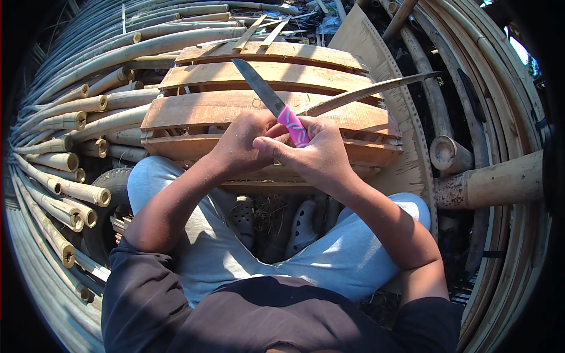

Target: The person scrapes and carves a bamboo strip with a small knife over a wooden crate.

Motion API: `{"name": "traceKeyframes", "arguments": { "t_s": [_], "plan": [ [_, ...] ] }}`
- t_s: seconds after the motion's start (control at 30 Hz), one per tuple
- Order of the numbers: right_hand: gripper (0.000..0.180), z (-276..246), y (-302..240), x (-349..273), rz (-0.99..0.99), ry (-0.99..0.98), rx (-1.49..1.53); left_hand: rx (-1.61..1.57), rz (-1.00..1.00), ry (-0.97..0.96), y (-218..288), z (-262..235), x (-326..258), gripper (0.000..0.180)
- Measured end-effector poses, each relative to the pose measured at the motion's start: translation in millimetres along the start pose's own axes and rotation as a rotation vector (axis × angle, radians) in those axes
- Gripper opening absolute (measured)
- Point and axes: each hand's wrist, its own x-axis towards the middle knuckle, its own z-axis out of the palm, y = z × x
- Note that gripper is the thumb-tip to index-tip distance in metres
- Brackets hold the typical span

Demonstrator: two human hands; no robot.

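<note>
A knife with a pink patterned handle (pixel 292 126) is gripped in my right hand (pixel 322 152), its grey blade (pixel 259 86) slanting up and to the left. Close beside it, my left hand (pixel 248 140) is closed, with its fingers curled in and mostly hidden. A long split bamboo strip (pixel 362 93) runs from behind the knife handle, at my left fingers, out to the right and ends in a dark tip. Its near end is hidden by the hands. Both hands are above the near part of a slatted wooden bench (pixel 206 105).
Bamboo poles (pixel 70 120) lie stacked along the left, cut ends toward me. Loose split pieces (pixel 250 33) rest at the bench's far edge. A flat board (pixel 388 70) leans at right, near a thick bamboo pole (pixel 494 181). A tyre (pixel 106 194) stands by my left knee.
</note>
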Motion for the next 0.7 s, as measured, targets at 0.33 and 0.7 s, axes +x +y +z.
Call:
{"name": "traceKeyframes", "arguments": {
  "t_s": [0.33,0.7],
  "plan": [
    [0.022,-17.8,-1.8,1.9,0.028,0.082,0.049,-0.043,0.066,0.090,3.3,10.5,4.6,0.018],
    [0.032,-88.4,-1.0,28.6,0.185,0.353,0.223,0.103,-0.083,-0.015,2.0,6.1,0.2,0.019]
  ]
}}
